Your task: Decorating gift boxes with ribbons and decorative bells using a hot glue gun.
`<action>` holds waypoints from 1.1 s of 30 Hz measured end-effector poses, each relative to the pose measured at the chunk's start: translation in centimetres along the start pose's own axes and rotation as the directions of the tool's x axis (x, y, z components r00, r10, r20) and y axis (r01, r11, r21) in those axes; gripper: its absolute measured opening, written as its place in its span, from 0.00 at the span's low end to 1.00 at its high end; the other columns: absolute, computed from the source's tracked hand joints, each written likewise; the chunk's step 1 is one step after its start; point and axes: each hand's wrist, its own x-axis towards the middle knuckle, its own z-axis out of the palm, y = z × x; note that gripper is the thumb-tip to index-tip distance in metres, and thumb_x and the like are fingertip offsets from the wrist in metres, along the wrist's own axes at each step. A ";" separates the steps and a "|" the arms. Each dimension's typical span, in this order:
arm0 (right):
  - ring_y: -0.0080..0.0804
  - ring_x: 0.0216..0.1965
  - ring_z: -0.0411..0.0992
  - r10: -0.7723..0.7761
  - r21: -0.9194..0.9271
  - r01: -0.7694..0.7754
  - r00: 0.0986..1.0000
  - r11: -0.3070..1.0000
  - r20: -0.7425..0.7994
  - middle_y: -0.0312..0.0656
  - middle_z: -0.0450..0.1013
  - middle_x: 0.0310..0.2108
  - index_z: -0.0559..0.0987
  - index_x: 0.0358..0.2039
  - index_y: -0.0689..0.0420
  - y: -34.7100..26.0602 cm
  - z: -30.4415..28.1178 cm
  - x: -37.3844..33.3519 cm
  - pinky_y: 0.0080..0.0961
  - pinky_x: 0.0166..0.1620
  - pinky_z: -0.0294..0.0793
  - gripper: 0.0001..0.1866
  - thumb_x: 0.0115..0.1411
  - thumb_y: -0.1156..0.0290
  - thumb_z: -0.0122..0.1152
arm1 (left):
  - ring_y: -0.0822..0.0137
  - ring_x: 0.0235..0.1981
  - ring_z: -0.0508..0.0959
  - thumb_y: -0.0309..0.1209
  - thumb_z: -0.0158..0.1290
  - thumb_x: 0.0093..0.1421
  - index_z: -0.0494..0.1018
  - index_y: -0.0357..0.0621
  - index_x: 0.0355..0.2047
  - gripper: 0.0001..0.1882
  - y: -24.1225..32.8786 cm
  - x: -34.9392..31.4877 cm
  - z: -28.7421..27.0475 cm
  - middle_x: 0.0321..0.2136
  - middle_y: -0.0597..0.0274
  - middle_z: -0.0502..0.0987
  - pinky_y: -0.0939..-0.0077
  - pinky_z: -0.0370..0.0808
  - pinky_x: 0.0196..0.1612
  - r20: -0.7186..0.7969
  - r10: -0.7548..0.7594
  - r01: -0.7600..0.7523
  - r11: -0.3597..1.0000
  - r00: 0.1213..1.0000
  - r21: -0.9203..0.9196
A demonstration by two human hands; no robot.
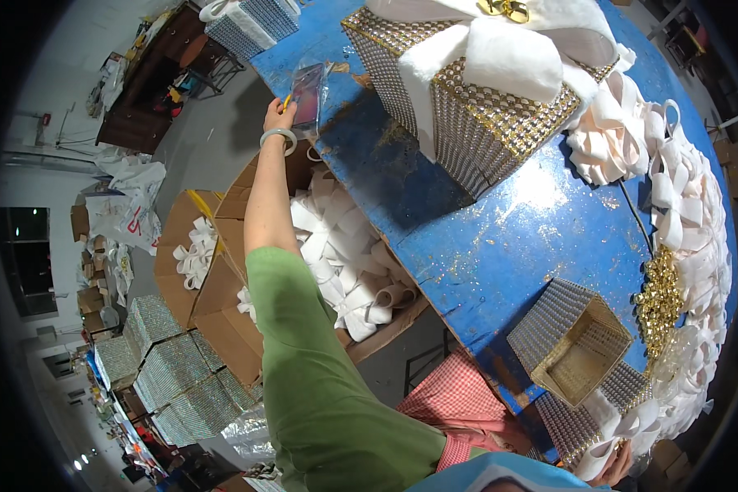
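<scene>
1. While your left hand (280, 111) is out at eleven o'clock from the middle of the view, its fingers look closed on a small yellow item (286, 103), just beside a clear packet (310, 90) on the desk (467, 262).
2. Your right hand (617, 466) is between four and five o'clock, at the white ribbon (600, 459) of a silver studded box (562, 422); you cannot tell from here whether it grips or only rests there.
3. For a tidy reach, lift the yellow item clear of the packet's loose film, which could snag. Let the right hand steady the ribbon lightly, since its soft pile would probably crease under a hard pinch.
4. Mind the open box (537, 332) at four o'clock, close to the silver one; a knock could shift both.
5. Most of your right hand is hidden or near the lower rim. The yellow item is too small to identify, the packet's contents are unclear, and your left forearm (268, 201) covers part of the carton (230, 336).
</scene>
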 end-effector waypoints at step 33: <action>0.44 0.47 0.66 0.231 0.142 -0.271 0.941 0.952 0.247 0.53 0.66 0.47 0.71 0.47 0.67 2.4 -0.2 -2.8 0.33 0.50 0.64 0.16 0.57 0.79 0.47 | 0.61 0.50 0.68 0.35 0.59 0.51 0.56 0.40 0.59 0.37 0.5 -0.3 -0.9 0.53 0.53 0.66 0.68 0.65 0.52 0.055 -0.028 0.027 0.999 0.998 0.022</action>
